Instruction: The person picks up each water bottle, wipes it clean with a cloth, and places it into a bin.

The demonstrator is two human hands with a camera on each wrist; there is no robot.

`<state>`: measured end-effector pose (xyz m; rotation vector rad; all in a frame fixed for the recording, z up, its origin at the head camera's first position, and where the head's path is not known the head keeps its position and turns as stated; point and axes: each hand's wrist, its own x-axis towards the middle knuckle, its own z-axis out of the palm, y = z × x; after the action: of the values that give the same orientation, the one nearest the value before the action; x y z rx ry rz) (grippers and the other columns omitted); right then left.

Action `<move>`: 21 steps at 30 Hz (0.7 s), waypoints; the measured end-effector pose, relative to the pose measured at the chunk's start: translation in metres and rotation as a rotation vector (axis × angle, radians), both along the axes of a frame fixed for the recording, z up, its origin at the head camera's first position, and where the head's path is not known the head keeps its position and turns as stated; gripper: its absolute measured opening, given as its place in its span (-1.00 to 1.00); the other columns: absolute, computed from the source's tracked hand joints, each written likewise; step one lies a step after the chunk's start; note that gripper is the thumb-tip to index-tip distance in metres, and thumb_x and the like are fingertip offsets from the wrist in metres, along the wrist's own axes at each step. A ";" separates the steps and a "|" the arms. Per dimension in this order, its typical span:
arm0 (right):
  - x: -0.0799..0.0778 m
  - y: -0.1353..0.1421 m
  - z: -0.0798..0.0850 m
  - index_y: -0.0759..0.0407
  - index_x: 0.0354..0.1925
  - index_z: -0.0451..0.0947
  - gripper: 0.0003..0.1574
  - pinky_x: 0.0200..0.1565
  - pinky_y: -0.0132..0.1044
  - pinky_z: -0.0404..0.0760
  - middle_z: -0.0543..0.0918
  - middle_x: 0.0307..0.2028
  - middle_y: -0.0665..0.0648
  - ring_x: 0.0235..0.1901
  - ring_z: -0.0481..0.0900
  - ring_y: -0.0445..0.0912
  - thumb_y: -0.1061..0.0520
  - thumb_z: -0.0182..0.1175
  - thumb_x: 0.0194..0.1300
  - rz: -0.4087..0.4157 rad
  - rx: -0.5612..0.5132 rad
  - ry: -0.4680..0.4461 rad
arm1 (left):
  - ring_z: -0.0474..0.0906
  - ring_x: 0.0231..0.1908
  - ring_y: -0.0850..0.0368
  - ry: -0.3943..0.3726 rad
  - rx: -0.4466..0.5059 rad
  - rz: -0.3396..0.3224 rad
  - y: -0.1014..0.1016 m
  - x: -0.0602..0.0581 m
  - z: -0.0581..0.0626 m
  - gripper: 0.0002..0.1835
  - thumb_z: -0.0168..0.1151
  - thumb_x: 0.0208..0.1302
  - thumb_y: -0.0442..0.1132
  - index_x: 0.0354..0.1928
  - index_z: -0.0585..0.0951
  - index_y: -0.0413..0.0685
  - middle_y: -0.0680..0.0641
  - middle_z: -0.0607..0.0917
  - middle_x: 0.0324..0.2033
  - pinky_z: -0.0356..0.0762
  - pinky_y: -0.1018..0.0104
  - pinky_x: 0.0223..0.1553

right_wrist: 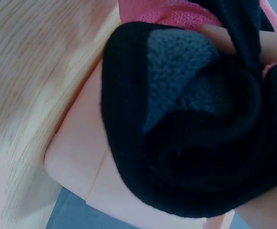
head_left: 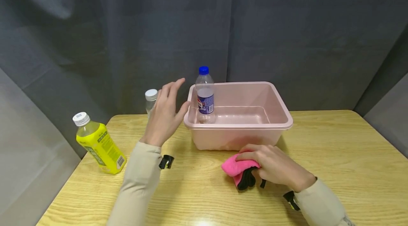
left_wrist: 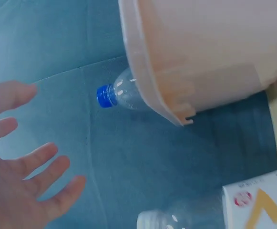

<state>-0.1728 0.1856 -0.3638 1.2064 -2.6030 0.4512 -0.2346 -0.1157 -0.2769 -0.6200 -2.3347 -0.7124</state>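
Observation:
My left hand is raised off the table, fingers spread and holding nothing. It is beside the left end of a pink plastic basin. Inside that end stands a clear bottle with a blue cap and a blue label. Behind the left hand, a white-capped clear bottle is partly hidden; the left wrist view shows its white label. In front of the basin, my right hand grips a folded pink and black cloth. Its black fleecy side fills much of the right wrist view.
A yellow-labelled bottle with a white cap is at the table's left edge, looking tilted. The wooden table reaches back to a dark curtain. Grey panels flank both sides.

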 end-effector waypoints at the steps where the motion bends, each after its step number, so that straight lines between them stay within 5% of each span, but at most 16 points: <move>1: 0.000 0.000 0.000 0.06 -0.04 0.75 -0.27 -0.10 -0.04 0.68 0.68 -0.07 0.01 -0.13 0.66 -0.04 0.54 0.36 -0.23 -0.001 0.000 -0.002 | 0.41 0.21 -0.21 0.002 0.002 0.005 -0.004 0.004 -0.004 -0.36 0.32 0.38 -0.28 0.45 0.35 -0.06 -0.27 0.48 0.23 0.46 -0.15 0.21; 6: 0.000 0.001 0.000 0.05 -0.03 0.75 -0.27 -0.08 -0.02 0.67 0.69 -0.07 0.01 -0.11 0.66 -0.04 0.54 0.38 -0.22 -0.015 -0.004 -0.014 | 0.41 0.21 -0.24 -0.017 0.021 0.042 -0.021 0.018 -0.025 -0.36 0.34 0.35 -0.29 0.42 0.36 -0.13 -0.30 0.48 0.23 0.45 -0.20 0.20; 13: -0.002 -0.001 -0.001 0.05 -0.03 0.75 -0.26 -0.08 -0.03 0.67 0.69 -0.06 0.01 -0.10 0.66 -0.04 0.55 0.37 -0.22 -0.006 -0.006 -0.016 | 0.42 0.18 -0.25 -0.041 0.058 0.061 -0.033 0.018 -0.047 -0.39 0.36 0.33 -0.29 0.38 0.38 -0.15 -0.31 0.48 0.22 0.46 -0.23 0.17; 21: -0.001 0.001 0.000 0.04 -0.03 0.75 -0.25 -0.09 -0.02 0.66 0.69 -0.07 -0.01 -0.10 0.65 -0.04 0.54 0.36 -0.24 -0.017 -0.008 0.003 | 0.40 0.21 -0.25 -0.019 0.034 0.065 -0.039 0.019 -0.050 -0.38 0.37 0.31 -0.32 0.38 0.39 -0.17 -0.31 0.47 0.23 0.45 -0.21 0.19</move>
<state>-0.1739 0.1868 -0.3635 1.1803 -2.6048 0.4557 -0.2159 -0.1550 -0.3266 -0.5223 -2.3441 -0.7298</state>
